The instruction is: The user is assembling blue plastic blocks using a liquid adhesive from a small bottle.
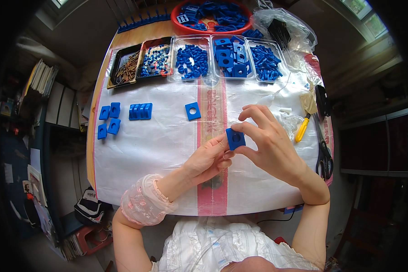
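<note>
Between my two hands, above the white sheeted table, is a small blue square plastic piece point(236, 138) with a round recess. My left hand point(211, 153) pinches its left edge, fingers curled beneath. From the right, my right hand point(269, 138) grips the same piece between thumb and index finger at its lower and upper edges, the other fingers arched. A blue square plate with a round hole point(192, 111) lies flat just beyond my hands. To the left are a row of ribbed blue pieces point(140, 111) and several blue square pieces point(114, 126).
Along the far side stand trays of screws point(127, 66), nuts point(156, 60), small blue parts point(191, 62), blue plates point(225, 59) and blue pegs point(265, 61). Behind them is a red basin point(177, 26). A yellow-handled screwdriver point(302, 130) and black scissors point(324, 161) lie at the right edge.
</note>
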### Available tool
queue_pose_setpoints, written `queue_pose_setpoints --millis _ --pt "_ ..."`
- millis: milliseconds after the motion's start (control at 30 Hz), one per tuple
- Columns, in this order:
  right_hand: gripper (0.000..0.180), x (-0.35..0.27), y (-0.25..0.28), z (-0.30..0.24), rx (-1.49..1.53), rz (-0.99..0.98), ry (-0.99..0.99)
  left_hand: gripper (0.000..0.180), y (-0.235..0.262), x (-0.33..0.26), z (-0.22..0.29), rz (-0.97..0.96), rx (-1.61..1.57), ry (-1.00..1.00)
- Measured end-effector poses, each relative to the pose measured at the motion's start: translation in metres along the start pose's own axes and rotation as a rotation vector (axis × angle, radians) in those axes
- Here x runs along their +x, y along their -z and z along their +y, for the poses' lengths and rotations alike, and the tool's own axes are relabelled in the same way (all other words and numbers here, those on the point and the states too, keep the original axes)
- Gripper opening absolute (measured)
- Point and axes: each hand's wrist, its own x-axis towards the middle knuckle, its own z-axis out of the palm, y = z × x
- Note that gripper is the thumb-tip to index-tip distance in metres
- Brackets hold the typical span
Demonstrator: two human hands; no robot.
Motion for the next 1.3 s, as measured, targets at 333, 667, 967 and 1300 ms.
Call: queue_pose_setpoints --millis 333,667,967,1300 --pt "0.031 0.0004 0.0006 0.0007 0.008 -0.004 0.0 0.022 -0.0002 -0.0002 0.0003 0.007 0.016 0.005" --pt "0.032 0.001 0.0004 0.0021 0.009 -0.01 0.004 0.025 0.0012 -0.0005 -0.0001 0.012 0.027 0.0" --pt "0.031 0.0004 -0.0012 0.004 -0.001 0.0 0.009 0.026 0.0008 -0.0002 0.0001 0.015 0.038 -0.006" --pt "0.032 0.0007 -0.0034 0.0036 -0.019 0.018 0.027 0.029 0.0019 0.0005 0.0013 0.019 0.068 -0.008"
